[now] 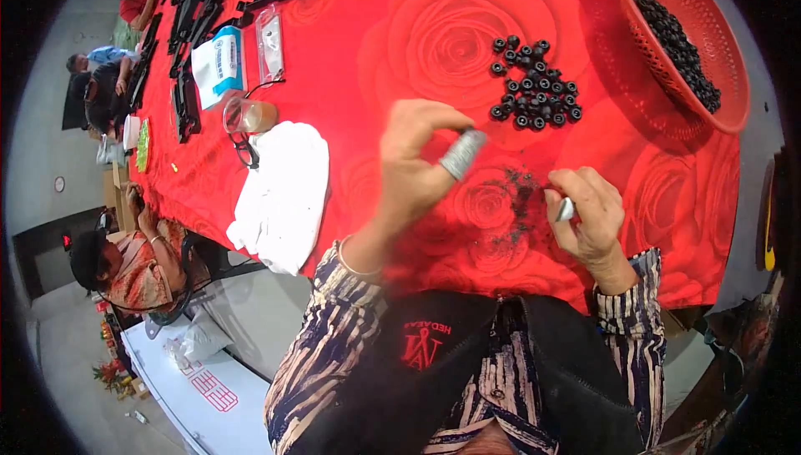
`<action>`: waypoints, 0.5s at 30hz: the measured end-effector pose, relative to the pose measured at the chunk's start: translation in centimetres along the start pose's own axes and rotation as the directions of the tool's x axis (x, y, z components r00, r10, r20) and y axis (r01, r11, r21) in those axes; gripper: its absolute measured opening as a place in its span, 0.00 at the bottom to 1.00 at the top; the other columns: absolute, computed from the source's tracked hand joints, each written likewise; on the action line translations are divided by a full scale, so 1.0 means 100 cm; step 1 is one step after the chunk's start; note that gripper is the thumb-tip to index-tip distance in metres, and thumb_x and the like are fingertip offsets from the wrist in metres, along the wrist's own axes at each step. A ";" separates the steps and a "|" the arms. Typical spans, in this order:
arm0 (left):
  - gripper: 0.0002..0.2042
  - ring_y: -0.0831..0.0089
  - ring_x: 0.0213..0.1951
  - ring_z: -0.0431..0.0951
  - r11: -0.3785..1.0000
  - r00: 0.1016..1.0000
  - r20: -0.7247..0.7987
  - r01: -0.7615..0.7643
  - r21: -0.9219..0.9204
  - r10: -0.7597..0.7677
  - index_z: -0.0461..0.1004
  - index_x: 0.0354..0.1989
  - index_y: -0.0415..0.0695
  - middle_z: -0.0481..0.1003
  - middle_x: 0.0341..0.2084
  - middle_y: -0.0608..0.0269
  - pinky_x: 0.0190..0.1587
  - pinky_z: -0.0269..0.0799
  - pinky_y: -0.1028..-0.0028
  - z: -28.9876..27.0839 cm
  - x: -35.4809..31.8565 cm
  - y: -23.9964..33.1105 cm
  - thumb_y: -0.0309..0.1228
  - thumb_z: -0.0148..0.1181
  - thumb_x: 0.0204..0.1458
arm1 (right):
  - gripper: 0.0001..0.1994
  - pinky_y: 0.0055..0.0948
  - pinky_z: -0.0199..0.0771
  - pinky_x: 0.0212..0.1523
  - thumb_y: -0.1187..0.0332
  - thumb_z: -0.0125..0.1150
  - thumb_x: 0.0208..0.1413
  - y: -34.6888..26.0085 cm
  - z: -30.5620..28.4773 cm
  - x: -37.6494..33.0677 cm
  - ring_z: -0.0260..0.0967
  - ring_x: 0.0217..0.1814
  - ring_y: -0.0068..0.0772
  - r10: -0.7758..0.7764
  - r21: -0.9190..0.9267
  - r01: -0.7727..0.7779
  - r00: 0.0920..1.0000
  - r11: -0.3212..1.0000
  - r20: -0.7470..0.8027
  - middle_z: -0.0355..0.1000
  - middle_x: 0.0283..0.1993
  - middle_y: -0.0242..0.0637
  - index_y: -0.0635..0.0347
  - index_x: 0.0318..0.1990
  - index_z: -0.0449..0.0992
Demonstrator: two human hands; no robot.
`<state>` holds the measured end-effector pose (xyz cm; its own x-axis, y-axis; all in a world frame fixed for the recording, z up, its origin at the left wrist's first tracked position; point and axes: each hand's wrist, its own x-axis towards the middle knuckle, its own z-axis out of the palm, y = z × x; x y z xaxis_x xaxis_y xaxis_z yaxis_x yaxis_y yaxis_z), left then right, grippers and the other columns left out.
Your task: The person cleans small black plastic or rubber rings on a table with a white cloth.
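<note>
My left hand (413, 159) is raised over the red rose-patterned tablecloth, its thumb wrapped in grey tape (462, 155). Thumb and forefinger close on a small black part (467, 130), mostly hidden and slightly blurred. To the right, my right hand (591, 213) has its fingers curled in. A pale grey, shiny piece (566, 209) shows at its fingertips; I cannot tell whether it is a tool or wrapping. Between the hands lie black shavings (521, 196) on the cloth. Beyond them sits a cluster of small round black parts (538, 88) with holes.
A red plastic basket (659, 63) of black parts stands far right. At left are a white cloth (284, 192), a cup (250, 115), glasses (244, 153), a blue-white packet (219, 65) and long black pieces (188, 92). Other people (125, 267) sit along the left edge.
</note>
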<state>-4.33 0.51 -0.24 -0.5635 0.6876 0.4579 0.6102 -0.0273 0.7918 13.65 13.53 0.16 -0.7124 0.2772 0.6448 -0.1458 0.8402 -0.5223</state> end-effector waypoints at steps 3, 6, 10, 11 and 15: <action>0.09 0.63 0.36 0.70 0.975 1.000 0.023 -0.001 0.222 -0.004 0.74 0.28 0.43 0.73 0.29 0.61 0.39 0.66 0.68 -0.012 -0.007 -0.016 0.23 0.66 0.36 | 0.12 0.32 0.63 0.20 0.78 0.63 0.40 0.003 0.002 0.000 0.63 0.20 0.38 0.042 -0.001 -0.042 0.999 0.999 0.012 0.63 0.22 0.38 0.65 0.36 0.72; 0.10 0.62 0.36 0.70 0.937 0.998 0.063 -0.004 0.348 -0.019 0.73 0.28 0.43 0.73 0.29 0.61 0.39 0.65 0.68 -0.025 -0.023 -0.027 0.22 0.64 0.35 | 0.12 0.33 0.64 0.21 0.77 0.64 0.40 0.004 0.006 0.001 0.64 0.20 0.39 0.046 0.033 -0.048 0.997 0.998 0.061 0.61 0.21 0.37 0.63 0.34 0.70; 0.13 0.61 0.37 0.70 0.899 0.998 0.062 -0.025 0.436 -0.003 0.73 0.32 0.42 0.73 0.31 0.59 0.40 0.65 0.67 -0.039 -0.027 -0.024 0.22 0.64 0.34 | 0.12 0.33 0.64 0.21 0.76 0.63 0.39 0.004 0.002 0.002 0.64 0.21 0.39 0.054 0.036 -0.057 0.995 0.998 0.079 0.61 0.21 0.37 0.62 0.34 0.70; 0.14 0.60 0.37 0.70 0.870 0.999 0.046 -0.025 0.493 0.003 0.74 0.33 0.42 0.73 0.31 0.59 0.40 0.65 0.67 -0.039 -0.025 -0.020 0.22 0.64 0.34 | 0.12 0.32 0.63 0.20 0.78 0.63 0.39 0.005 0.001 0.001 0.64 0.20 0.37 0.041 0.031 -0.044 0.995 0.999 0.087 0.62 0.21 0.37 0.64 0.34 0.71; 0.15 0.59 0.40 0.70 0.898 0.989 0.102 -0.142 0.417 0.109 0.74 0.38 0.42 0.72 0.35 0.57 0.42 0.65 0.65 -0.030 -0.004 -0.012 0.24 0.65 0.38 | 0.12 0.33 0.64 0.21 0.76 0.62 0.37 0.005 0.001 -0.002 0.64 0.21 0.39 0.059 0.015 -0.061 0.993 0.998 0.101 0.62 0.22 0.37 0.61 0.33 0.70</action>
<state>-6.45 -1.90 -0.16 -0.4338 0.7512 0.4975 0.8600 0.1805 0.4772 13.68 13.84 -0.24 -0.7856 0.2776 0.5530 -0.1124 0.8148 -0.5687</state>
